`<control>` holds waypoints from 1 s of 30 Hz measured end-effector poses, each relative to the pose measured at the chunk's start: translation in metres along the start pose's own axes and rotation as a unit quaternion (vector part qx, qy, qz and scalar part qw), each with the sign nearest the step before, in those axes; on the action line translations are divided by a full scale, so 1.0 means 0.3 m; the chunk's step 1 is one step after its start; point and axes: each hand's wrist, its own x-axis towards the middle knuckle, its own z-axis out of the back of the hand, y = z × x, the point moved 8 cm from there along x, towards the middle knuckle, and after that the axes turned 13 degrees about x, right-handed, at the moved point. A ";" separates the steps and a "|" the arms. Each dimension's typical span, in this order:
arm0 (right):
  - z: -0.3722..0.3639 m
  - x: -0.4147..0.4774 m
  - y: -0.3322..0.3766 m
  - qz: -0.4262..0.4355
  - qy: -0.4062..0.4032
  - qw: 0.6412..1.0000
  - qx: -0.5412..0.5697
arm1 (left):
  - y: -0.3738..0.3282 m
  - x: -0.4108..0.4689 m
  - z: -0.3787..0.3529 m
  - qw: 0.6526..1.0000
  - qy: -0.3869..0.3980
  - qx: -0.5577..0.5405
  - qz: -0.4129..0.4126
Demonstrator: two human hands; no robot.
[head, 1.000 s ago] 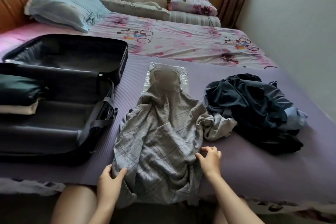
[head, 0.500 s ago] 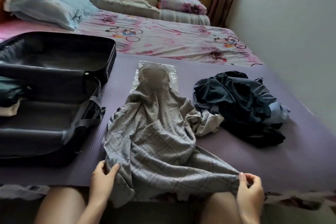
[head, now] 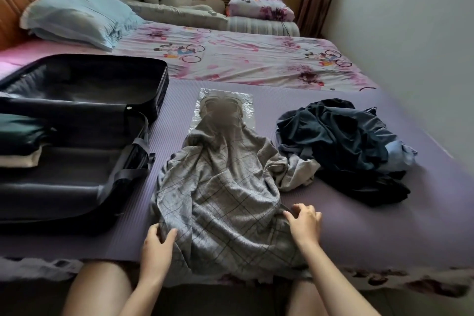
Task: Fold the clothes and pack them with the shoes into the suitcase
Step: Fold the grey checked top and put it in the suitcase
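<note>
purple bed mat (head: 359, 233) keeps the checked garment (head: 225, 200) flat for folding, left hand (head: 157, 244) pinching its 8 o'clock edge, right hand (head: 305, 220) its 3 o'clock.

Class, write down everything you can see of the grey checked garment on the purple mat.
The grey checked garment looks like soft knit with thin dark grid lines. It lies rumpled, unfolded, on the purple mat, near end hanging over the edge, far end over a clear plastic bag. The left hand grips its left edge; the right hand touches its right edge.
</note>
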 end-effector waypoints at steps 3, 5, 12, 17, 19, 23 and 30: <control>-0.004 0.029 -0.006 -0.004 -0.015 1.000 -0.015 | 0.007 0.009 0.001 1.000 -0.001 0.009 0.001; 0.028 0.029 -0.015 0.001 -0.054 0.998 0.021 | 0.004 0.014 0.003 1.000 -0.001 0.013 -0.002; 0.323 -0.121 -0.149 -0.036 -0.243 0.959 0.138 | -0.008 0.029 0.022 0.999 -0.023 -0.009 -0.020; 0.251 -0.131 -0.246 -0.066 -0.170 0.979 0.093 | -0.005 0.018 0.016 1.000 -0.016 -0.007 -0.011; 0.241 -0.124 -0.193 -0.011 -0.177 0.981 0.084 | -0.011 0.012 0.020 1.000 -0.016 -0.008 -0.007; 0.167 -0.143 0.015 0.140 -0.127 0.979 0.080 | -0.021 0.005 0.009 1.000 0.013 -0.014 0.002; -0.136 -0.280 0.310 0.166 0.150 0.951 0.213 | -0.133 -0.069 -0.069 0.980 0.172 -0.093 -0.047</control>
